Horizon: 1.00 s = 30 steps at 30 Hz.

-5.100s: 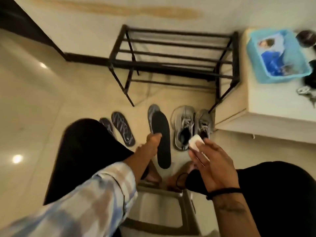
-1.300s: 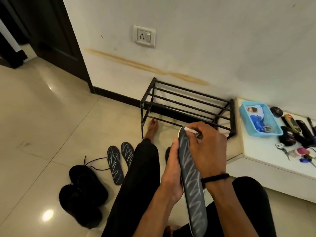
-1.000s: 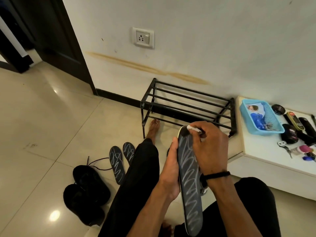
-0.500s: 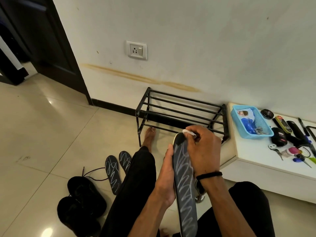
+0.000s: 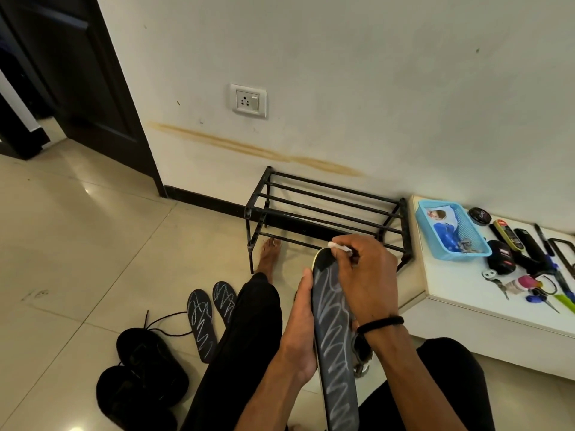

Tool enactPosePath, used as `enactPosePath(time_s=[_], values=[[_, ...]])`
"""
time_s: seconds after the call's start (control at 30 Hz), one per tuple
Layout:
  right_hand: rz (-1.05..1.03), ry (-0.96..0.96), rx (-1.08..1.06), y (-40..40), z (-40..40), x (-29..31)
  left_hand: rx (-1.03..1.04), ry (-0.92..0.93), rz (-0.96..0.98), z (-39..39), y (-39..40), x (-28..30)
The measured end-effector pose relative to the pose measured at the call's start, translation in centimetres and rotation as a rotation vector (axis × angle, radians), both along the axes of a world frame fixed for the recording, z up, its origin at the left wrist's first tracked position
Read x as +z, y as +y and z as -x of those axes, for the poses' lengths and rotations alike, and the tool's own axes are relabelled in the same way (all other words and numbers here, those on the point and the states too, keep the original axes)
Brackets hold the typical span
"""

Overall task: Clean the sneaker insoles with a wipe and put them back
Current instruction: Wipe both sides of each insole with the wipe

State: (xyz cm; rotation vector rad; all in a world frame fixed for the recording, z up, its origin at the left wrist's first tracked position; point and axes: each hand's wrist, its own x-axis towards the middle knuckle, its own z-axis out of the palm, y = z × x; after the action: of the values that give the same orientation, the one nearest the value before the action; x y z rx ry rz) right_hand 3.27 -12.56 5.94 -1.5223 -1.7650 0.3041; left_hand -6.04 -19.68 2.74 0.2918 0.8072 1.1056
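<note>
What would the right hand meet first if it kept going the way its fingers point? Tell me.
The right hand pinches the wipe at the top of the insole, fingers pointing up-left in the picture. Past the insole's tip, the black shoe rack looks like the first thing in line, though depth is unclear.

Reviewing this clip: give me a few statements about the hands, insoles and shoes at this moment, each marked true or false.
1. The right hand presses the wipe at the held insole's far tip. True.
2. The left hand hangs idle. False: it grips the insole's edge.
3. Two scribbled insoles lie on the floor beside the black shoes. True.
4. The shoe rack holds sneakers. False: no shoes show on its bars.
</note>
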Motion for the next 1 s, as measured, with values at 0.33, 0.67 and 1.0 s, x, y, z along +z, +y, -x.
enactPosePath(time_s=[0.33,0.67,1.0], values=[[0.087,0.023,0.030,-0.9,0.0,-0.5,0.041,-0.017,0.013,0.2,0.1,-0.9],[0.055,0.046,0.116,-2.7,1.2,-0.1,0.046,-0.001,-0.033,0.1,-0.1,-0.9],[0.083,-0.020,-0.030,-1.6,0.3,-0.4,0.025,0.020,-0.018,-0.1,0.0,-1.2]])
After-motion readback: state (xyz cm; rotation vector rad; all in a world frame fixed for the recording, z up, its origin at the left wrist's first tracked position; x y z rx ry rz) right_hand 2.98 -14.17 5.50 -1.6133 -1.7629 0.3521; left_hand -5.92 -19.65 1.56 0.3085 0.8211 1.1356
